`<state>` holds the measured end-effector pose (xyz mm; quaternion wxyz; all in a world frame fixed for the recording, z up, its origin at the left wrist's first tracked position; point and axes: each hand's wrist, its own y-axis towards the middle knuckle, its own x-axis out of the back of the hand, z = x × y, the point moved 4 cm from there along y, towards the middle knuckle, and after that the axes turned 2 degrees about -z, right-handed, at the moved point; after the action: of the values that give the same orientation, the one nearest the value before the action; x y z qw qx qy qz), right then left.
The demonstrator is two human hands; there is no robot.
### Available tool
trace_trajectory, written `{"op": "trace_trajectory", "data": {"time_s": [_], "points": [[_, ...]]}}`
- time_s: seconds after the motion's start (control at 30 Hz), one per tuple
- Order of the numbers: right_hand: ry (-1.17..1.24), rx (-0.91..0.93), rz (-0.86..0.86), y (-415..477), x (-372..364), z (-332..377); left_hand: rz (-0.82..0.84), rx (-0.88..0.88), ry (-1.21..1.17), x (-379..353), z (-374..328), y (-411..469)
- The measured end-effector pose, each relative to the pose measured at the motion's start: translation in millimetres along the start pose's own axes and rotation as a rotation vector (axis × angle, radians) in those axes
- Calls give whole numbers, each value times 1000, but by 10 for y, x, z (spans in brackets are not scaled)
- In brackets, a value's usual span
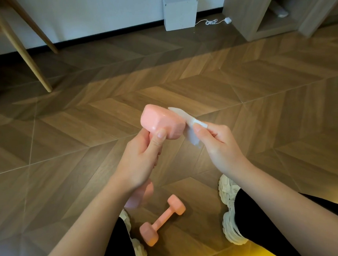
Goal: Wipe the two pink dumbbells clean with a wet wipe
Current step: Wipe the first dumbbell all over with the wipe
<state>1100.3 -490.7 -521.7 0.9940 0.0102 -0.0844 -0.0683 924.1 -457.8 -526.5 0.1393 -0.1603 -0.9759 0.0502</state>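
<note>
Parquet floor point(263, 100), spare dumbbell point(161, 222) at 6 o'clock; your left hand point(140, 158) grips the raised dumbbell point(161, 122), right hand point(222, 144) fingers pinch the wipe point(192, 138), seemingly against it.

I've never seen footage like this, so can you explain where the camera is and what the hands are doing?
One picture, taken by a camera on a person's head, looking down at their own bare hands. The left hand grips a pink dumbbell by its handle, one end raised. The right hand pinches a wet wipe at that end. A second pink dumbbell lies on the wooden floor between the person's pale shoes.
</note>
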Motion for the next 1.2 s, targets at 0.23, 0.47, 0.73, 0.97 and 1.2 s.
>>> {"op": "trace_trajectory", "data": {"time_s": [0.23, 0.47, 0.73, 0.97, 1.2], "points": [[211, -132, 28, 155, -4, -82, 132, -121, 23, 10, -42, 0], [177, -87, 93, 133, 0, -56, 232, -218, 469, 96, -144, -27], [12, -19, 109, 89, -73, 61, 314, -174, 674, 4, -28, -37], [-108, 262, 200, -44, -83, 181, 182, 39, 409, 7, 134, 51], [-157, 264, 108, -68, -24, 154, 41, 125, -48, 45, 119, 59]]}}
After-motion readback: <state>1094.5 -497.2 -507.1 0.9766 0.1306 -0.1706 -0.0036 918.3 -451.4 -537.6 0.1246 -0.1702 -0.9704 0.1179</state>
